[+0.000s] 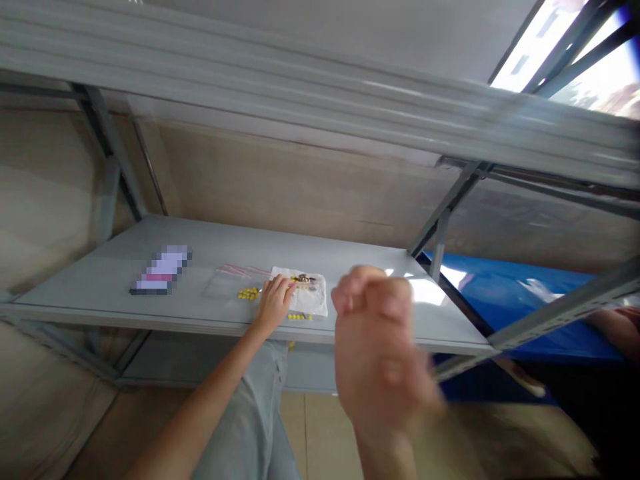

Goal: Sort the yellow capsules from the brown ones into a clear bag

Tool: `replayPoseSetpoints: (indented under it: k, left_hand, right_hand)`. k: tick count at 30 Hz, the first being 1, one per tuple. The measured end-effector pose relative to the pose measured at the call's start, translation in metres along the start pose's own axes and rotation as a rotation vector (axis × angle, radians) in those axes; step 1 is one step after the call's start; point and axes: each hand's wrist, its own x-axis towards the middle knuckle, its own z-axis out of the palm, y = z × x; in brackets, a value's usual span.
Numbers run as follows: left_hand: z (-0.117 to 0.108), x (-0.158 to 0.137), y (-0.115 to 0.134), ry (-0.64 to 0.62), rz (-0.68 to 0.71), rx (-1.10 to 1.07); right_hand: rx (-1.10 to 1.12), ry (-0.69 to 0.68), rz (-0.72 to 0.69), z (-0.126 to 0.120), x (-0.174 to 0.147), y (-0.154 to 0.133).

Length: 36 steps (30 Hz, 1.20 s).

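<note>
My left hand (pixel 276 300) rests at the left edge of a white cloth-like pad (pixel 315 303) on the shelf. Its fingers are bent and close together; anything between them is too small to make out. Dark and yellow small pieces (pixel 303 279) lie on the pad's upper part. Small yellow round pieces (pixel 249 293) are gathered just left of this hand, and a short row of yellow pieces (pixel 300 317) runs along the pad's front edge. Raised near the camera and blurred, my right hand (pixel 375 327) has its fingers curled in; what they hold, if anything, is hidden.
Clear plastic bags (pixel 225 280) with red strips lie left of the pad. Farther left is a pixelated phone-like object (pixel 161 270). Metal posts (pixel 434 233) and a thick overhead beam (pixel 300 87) frame the grey shelf (pixel 210 240). A blue surface (pixel 520 293) and another person's arm (pixel 617 330) are at right.
</note>
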Motion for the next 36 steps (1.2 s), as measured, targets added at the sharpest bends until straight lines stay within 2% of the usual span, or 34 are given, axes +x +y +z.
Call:
replayPoseSetpoints:
  k: [3, 6, 8, 11, 15, 19, 23, 28, 33, 36]
  left_hand:
    - [-0.001, 0.0, -0.002, 0.039, -0.017, -0.036]
    - [-0.002, -0.001, -0.003, 0.05, -0.033, -0.077]
    - [-0.002, -0.001, -0.004, 0.043, -0.031, -0.08]
    - [-0.001, -0.002, -0.005, 0.035, -0.034, -0.075]
    - [-0.001, -0.002, -0.007, 0.08, -0.071, -0.097]
    - [-0.002, -0.001, -0.01, 0.121, -0.143, -0.16]
    - [-0.004, 0.002, -0.013, 0.096, -0.214, -0.286]
    - [-0.007, 0.004, -0.012, 0.077, -0.232, -0.417]
    - [-0.009, 0.002, -0.01, -0.048, -0.32, -0.624]
    - [-0.011, 0.002, -0.01, -0.021, -0.363, -0.659]
  right_hand:
    - [-0.102, 0.137, 0.141, 0.022, 0.013, 0.055]
    - [-0.219, 0.206, 0.286, 0.032, 0.007, 0.122]
    - [-0.158, 0.174, 0.385, 0.034, -0.002, 0.157]
    - [0.02, 0.091, 0.494, 0.039, -0.013, 0.183]
    - [0.131, 0.12, 0.571, 0.045, -0.022, 0.19]
    - [0.185, 0.042, 0.601, 0.045, -0.025, 0.19]
    - [0.284, -0.024, 0.591, 0.041, -0.022, 0.184]
    - [0.304, 0.044, 0.604, 0.038, -0.017, 0.174]
    - [0.288, 0.083, 0.62, 0.039, -0.017, 0.173]
    - [0.269, 0.076, 0.604, 0.039, -0.018, 0.175]
